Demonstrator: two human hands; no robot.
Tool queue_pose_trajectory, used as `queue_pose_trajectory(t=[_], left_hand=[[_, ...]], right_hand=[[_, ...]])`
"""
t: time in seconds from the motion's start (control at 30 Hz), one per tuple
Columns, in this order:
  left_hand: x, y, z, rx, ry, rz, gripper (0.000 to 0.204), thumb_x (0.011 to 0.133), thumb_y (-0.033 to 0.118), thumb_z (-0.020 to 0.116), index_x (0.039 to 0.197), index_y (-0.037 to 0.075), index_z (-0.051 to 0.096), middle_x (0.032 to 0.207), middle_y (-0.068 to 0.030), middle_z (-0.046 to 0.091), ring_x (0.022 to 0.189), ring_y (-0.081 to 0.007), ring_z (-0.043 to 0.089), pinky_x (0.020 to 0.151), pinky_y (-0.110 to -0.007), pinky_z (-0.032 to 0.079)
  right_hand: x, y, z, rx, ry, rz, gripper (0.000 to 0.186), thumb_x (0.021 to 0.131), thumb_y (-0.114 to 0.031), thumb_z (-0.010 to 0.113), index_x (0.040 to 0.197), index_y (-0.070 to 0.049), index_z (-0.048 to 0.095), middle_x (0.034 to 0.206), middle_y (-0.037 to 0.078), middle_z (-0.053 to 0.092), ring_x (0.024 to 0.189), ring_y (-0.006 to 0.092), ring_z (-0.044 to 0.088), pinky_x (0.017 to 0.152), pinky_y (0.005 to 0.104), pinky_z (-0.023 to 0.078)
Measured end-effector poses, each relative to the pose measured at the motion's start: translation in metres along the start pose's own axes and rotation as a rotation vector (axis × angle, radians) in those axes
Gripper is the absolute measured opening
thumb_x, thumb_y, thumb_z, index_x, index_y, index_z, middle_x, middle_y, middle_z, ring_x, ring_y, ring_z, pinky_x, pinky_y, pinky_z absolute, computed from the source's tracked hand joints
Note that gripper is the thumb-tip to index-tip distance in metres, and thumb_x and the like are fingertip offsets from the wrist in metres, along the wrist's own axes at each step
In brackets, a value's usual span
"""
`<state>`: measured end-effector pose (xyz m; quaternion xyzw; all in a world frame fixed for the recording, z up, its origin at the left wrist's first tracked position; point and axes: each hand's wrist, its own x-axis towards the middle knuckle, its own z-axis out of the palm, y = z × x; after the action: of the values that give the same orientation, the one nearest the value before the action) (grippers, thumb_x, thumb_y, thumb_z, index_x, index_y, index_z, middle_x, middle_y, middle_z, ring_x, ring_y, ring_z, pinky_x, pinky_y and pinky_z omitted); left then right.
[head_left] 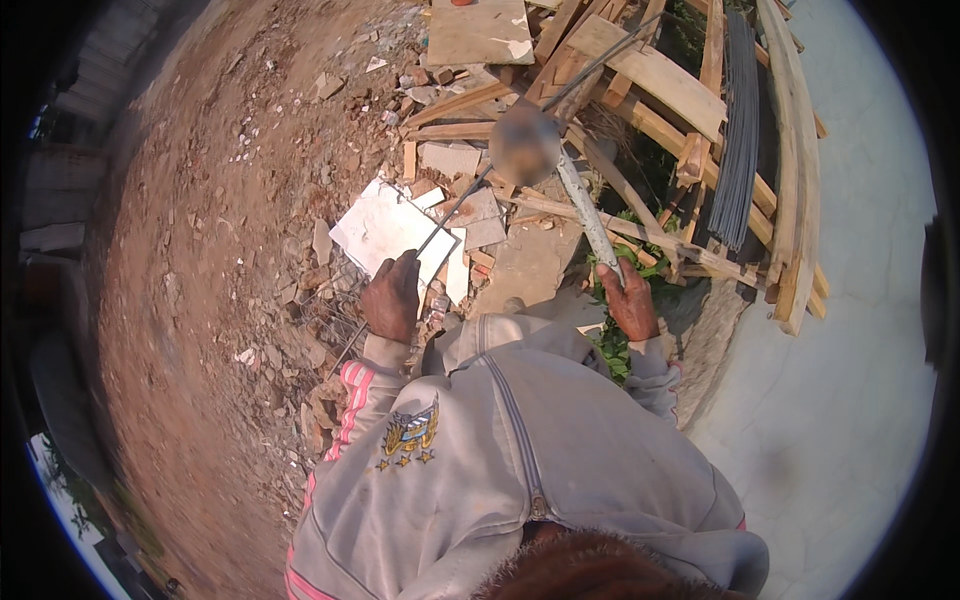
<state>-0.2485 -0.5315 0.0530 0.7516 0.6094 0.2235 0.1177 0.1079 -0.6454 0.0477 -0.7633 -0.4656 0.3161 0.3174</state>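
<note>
My left hand (pixel 392 298) is closed around a long thin dark metal rod (pixel 452 212), which slants from beside my left sleeve up toward the far right. My right hand (pixel 630 303) grips the near end of a whitish, rough stick-like handle (pixel 588 212). The handle's far end meets the rod at a round blurred patch (pixel 525 145), so what sits there cannot be made out. Below my left hand, the rod's lower part runs past the wrist over rubble. White flat boards (pixel 390 228) lie on the ground just beyond my left hand.
A heap of wooden planks (pixel 650 90) fills the far right, with a bundle of thin grey rods (pixel 737 135) on it. A pale wall (pixel 850 250) stands at the right. Rubble and reddish soil (pixel 200 270) spread to the left. Green leaves (pixel 612 350) grow near my right wrist.
</note>
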Motion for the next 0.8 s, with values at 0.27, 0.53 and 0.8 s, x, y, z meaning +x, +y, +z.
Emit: queue_pose_trajectory(t=[0.27, 0.53, 0.8], left_hand=[[-0.003, 0.001, 0.0, 0.028, 0.028, 0.001, 0.02, 0.094, 0.022, 0.065, 0.11, 0.014, 0.072, 0.086, -0.0129, 0.068, 0.071, -0.0357, 0.067, 0.06, -0.045, 0.052], [0.0, 0.001, -0.005, 0.012, -0.016, -0.029, 0.02, 0.093, 0.02, 0.066, 0.11, 0.014, 0.074, 0.084, -0.0128, 0.067, 0.071, -0.0349, 0.066, 0.061, -0.043, 0.051], [-0.002, -0.003, -0.002, -0.097, -0.021, -0.051, 0.021, 0.092, 0.018, 0.066, 0.111, 0.012, 0.074, 0.084, -0.0137, 0.066, 0.074, -0.0356, 0.065, 0.063, -0.044, 0.051]], right_hand=[[0.003, -0.009, 0.001, -0.016, -0.05, -0.001, 0.049, 0.099, -0.044, 0.06, 0.115, 0.002, 0.06, 0.087, 0.026, 0.063, 0.081, 0.044, 0.063, 0.072, 0.0483, 0.048], [0.002, -0.011, 0.018, -0.052, -0.045, -0.012, 0.054, 0.099, -0.05, 0.057, 0.119, 0.0, 0.06, 0.09, 0.029, 0.065, 0.087, 0.0483, 0.064, 0.075, 0.0505, 0.049], [-0.014, -0.027, 0.048, -0.044, 0.054, -0.044, 0.044, 0.099, -0.039, 0.062, 0.112, 0.002, 0.059, 0.083, 0.029, 0.064, 0.082, 0.0485, 0.065, 0.066, 0.0513, 0.049]])
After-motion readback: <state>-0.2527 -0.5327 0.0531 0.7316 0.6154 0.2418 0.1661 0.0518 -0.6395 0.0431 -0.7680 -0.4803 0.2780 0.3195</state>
